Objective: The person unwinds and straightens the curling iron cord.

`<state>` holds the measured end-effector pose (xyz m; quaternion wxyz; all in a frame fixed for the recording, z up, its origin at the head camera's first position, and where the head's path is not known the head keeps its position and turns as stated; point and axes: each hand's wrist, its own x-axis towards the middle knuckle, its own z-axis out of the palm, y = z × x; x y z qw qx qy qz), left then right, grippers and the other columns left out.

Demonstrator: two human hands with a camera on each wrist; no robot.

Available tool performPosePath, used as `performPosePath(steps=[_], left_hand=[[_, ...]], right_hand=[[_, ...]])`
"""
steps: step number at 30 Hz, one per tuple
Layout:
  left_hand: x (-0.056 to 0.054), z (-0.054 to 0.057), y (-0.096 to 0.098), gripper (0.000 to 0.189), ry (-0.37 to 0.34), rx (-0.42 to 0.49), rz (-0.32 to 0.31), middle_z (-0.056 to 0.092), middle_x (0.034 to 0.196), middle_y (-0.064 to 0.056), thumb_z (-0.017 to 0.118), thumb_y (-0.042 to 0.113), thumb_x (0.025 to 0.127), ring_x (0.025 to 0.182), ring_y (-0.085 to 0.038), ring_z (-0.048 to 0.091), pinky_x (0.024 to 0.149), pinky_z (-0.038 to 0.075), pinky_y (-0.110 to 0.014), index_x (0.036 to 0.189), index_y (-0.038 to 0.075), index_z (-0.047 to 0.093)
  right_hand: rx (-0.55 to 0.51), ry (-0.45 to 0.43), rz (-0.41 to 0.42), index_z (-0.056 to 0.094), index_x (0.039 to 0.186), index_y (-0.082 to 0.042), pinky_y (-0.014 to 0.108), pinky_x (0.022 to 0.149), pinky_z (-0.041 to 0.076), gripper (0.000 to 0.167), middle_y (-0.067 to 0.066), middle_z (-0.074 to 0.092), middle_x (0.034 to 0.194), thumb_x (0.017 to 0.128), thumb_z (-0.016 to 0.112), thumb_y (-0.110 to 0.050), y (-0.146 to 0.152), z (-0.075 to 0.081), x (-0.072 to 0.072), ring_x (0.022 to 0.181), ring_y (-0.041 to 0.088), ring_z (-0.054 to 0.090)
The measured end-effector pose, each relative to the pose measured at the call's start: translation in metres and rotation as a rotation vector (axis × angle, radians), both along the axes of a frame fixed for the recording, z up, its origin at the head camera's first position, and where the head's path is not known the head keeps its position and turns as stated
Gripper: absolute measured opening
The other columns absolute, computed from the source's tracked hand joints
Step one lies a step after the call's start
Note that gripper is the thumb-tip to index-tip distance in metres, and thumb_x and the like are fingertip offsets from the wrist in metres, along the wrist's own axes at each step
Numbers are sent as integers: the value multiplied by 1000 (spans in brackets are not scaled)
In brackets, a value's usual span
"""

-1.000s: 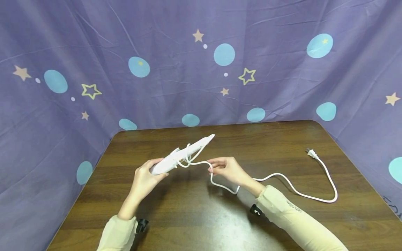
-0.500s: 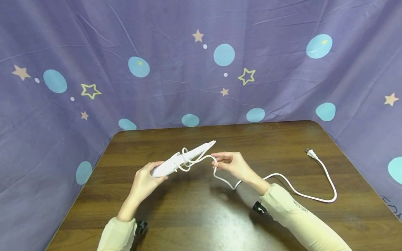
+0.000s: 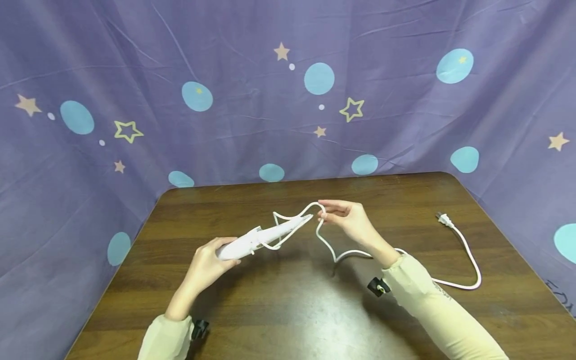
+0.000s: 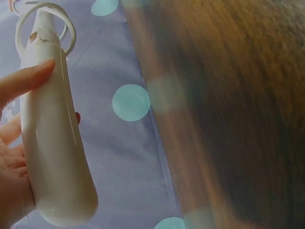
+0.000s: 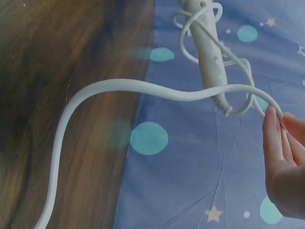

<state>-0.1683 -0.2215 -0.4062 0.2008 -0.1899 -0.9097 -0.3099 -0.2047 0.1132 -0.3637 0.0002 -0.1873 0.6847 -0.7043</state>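
A long white corded appliance (image 3: pixel 247 243), shaped like a hair iron, slants up to the right above the table. My left hand (image 3: pixel 208 265) grips its wide rounded end, with the thumb laid along the body (image 4: pixel 57 133) in the left wrist view. The white cord (image 3: pixel 331 251) leaves the narrow ridged end and loops loosely around the body. Thumb and fingertips of my right hand (image 3: pixel 353 220) pinch that cord just beyond the narrow end. In the right wrist view the cord (image 5: pixel 114 85) arcs away from the right hand (image 5: pixel 286 162).
The cord's two-prong plug (image 3: pixel 445 220) lies at the right of the brown wooden table (image 3: pixel 288 310). Part of the cord passes behind the right forearm. A purple curtain (image 3: pixel 252 125) with stars and blue spots hangs behind the table's far edge.
My right hand has moved up and to the right with the cord, past the narrow end. The loops round the appliance have loosened, and its narrow end has dipped. The left hand keeps its grip.
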Motion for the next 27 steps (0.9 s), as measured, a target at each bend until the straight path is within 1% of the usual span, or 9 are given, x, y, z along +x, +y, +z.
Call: performPosePath(steps=[6, 13, 14, 19, 20, 21, 25, 26, 27], left_hand=[[0, 1, -1, 49, 34, 13, -38, 66, 89, -4, 83, 8, 50, 79, -16, 59, 66, 45, -33, 96, 8, 65], [4, 5, -2, 49, 7, 31, -36, 66, 91, -2, 83, 11, 52, 80, -14, 58, 67, 45, -30, 98, 10, 65], [5, 6, -2, 49, 3, 34, -32, 66, 91, -2, 83, 11, 52, 80, -14, 58, 67, 45, -30, 98, 10, 65], [8, 10, -2, 50, -7, 55, -20, 66, 92, -3, 83, 10, 52, 80, -14, 57, 66, 45, -29, 98, 10, 65], [8, 11, -2, 50, -8, 61, -20, 66, 92, -3, 83, 9, 52, 80, -14, 57, 66, 45, -30, 98, 10, 65], [8, 11, -2, 50, -9, 66, -19, 66, 92, -4, 83, 9, 52, 79, -14, 57, 66, 46, -31, 98, 10, 65], [9, 14, -3, 50, -15, 84, -15, 66, 93, -5, 83, 8, 52, 80, -15, 57, 66, 46, -34, 99, 10, 65], [8, 14, -4, 50, -12, 86, -13, 66, 93, -5, 83, 8, 52, 79, -15, 57, 66, 46, -33, 99, 10, 65], [8, 14, -5, 51, -10, 85, -10, 66, 93, -4, 83, 8, 52, 79, -15, 57, 66, 46, -31, 99, 10, 65]], right_hand=[[-74, 26, -20, 49, 114, 15, 38, 73, 48, 39, 14, 65, 90, 81, 60, -2, 11, -9, -9, 78, 19, 64], [-166, 105, 6, 56, 118, -5, 35, 68, 50, 40, 21, 62, 99, 79, 64, -8, 40, -128, -94, 84, 27, 63], [-166, 107, 7, 56, 118, -5, 35, 68, 50, 40, 21, 62, 99, 79, 65, -8, 41, -133, -97, 84, 27, 63], [-111, 22, -2, 51, 116, 11, 33, 72, 49, 37, 16, 65, 93, 81, 59, 1, 25, -49, -35, 82, 23, 64], [-105, 28, 2, 51, 116, 11, 33, 72, 49, 36, 14, 65, 93, 82, 58, 2, 25, -48, -35, 82, 23, 64], [-109, 14, 8, 51, 115, 12, 33, 72, 49, 36, 14, 65, 92, 81, 57, 3, 23, -34, -23, 82, 23, 64], [-176, 59, 68, 55, 115, 3, 31, 71, 49, 36, 15, 65, 95, 80, 62, -4, 33, -79, -57, 83, 22, 64], [-191, 64, 78, 56, 115, 3, 31, 71, 50, 36, 15, 65, 95, 80, 63, -6, 34, -83, -59, 82, 21, 64], [-185, 51, 69, 54, 115, 7, 31, 71, 49, 39, 16, 65, 94, 79, 64, -7, 31, -71, -50, 82, 21, 64]])
